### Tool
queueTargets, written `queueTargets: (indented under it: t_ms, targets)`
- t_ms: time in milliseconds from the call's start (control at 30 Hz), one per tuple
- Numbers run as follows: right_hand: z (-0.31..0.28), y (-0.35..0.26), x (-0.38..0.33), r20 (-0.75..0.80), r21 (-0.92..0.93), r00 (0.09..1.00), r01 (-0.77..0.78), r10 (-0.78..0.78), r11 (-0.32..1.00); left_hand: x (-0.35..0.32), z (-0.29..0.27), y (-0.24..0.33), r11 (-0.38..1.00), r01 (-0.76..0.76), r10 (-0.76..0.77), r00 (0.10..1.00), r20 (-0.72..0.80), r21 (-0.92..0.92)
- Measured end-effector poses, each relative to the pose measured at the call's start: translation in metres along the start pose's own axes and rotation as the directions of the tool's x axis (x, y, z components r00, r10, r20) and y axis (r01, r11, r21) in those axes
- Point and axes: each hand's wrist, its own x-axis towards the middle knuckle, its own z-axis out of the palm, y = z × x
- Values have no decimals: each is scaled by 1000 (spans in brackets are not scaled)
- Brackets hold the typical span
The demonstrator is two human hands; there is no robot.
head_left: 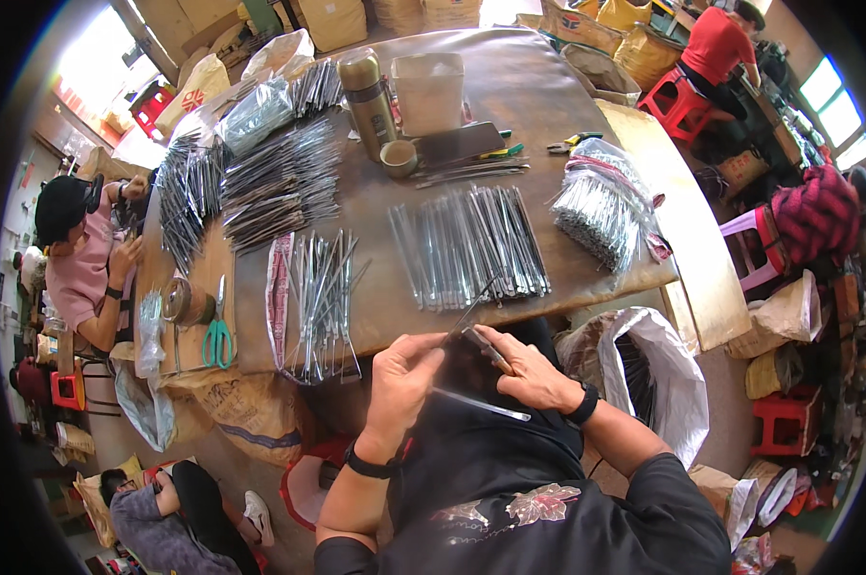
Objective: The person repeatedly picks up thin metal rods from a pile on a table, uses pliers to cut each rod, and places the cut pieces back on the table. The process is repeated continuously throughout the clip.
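Above my lap, at the table's near edge, both hands work close together. My left hand [401,376] pinches a thin metal rod; below the fingers a slim strip with a flat silvery end [481,404] slants toward my right side. In my right hand [534,372] is a small tool [488,351] with a dark head and brownish grip; its exact kind is unclear. Just beyond my hands lies a wide row of slim metal rods [476,244]. A looser bunch of bent-ended rods [320,302] lies to the left, its ends over the table edge.
The brown table [529,72] carries a thermos [366,101], a plastic bin [428,91], a cup [398,158], pliers [574,143], a bagged rod bundle [605,211], large rod piles [280,182] and green-handled scissors [218,335]. A white sack [658,369] stands at right. Several people sit around.
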Motion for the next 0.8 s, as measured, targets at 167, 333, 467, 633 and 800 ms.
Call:
queueTargets:
  t_ms: [167,333,467,633,800]
  targets:
    - [-9,-8,3,63,-84,996,-51,56,995,0,0,1,999,-20,21,1000,-12,39]
    - [-15,-13,5,-51,-69,996,71,-75,995,-1,3,2,1000,23,-23,1000,-5,0]
    - [-14,-12,3,-109,-31,991,80,-83,996,0,4,2,997,15,-15,1000,3,69]
    - [-13,-10,4,-137,-11,988,73,-73,997,1,3,9,991,29,-32,999,20,129]
    - [-21,-15,9,-56,2,989,-134,134,991,-13,-4,27,756,-271,286,956,73,596]
